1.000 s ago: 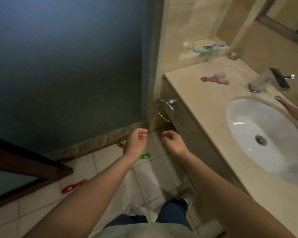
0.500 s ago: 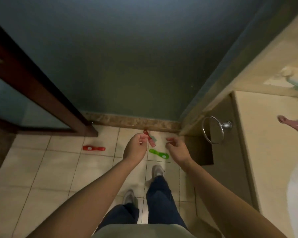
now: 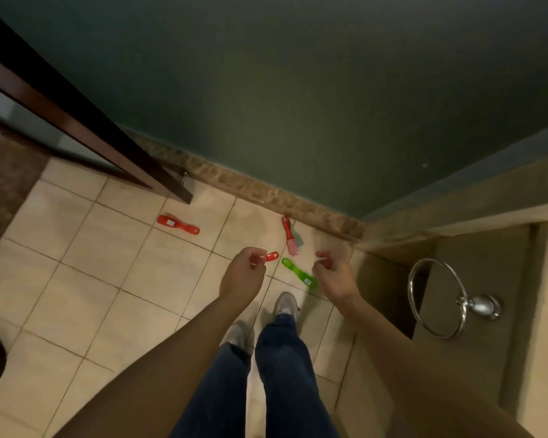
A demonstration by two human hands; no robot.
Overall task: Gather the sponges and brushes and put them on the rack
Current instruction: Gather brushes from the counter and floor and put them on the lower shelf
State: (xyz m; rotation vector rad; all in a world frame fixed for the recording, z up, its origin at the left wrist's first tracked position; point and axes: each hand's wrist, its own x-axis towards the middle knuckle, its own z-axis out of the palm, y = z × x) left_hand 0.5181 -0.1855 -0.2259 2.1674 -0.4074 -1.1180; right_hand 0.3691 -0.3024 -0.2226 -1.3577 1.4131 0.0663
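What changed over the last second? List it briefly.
Only the view moved: it swung left and down from the sink to the floor. Nothing was taken or let go. The left hand and right hand stay loosely curled, empty; the green brush and leftmost red brush lie unmoved.

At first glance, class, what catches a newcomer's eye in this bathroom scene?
Bright brushes litter the tiled floor: one red brush at left, a second red brush by the baseboard, a green brush nearer the feet. A chrome towel ring hangs on the vanity side, right.
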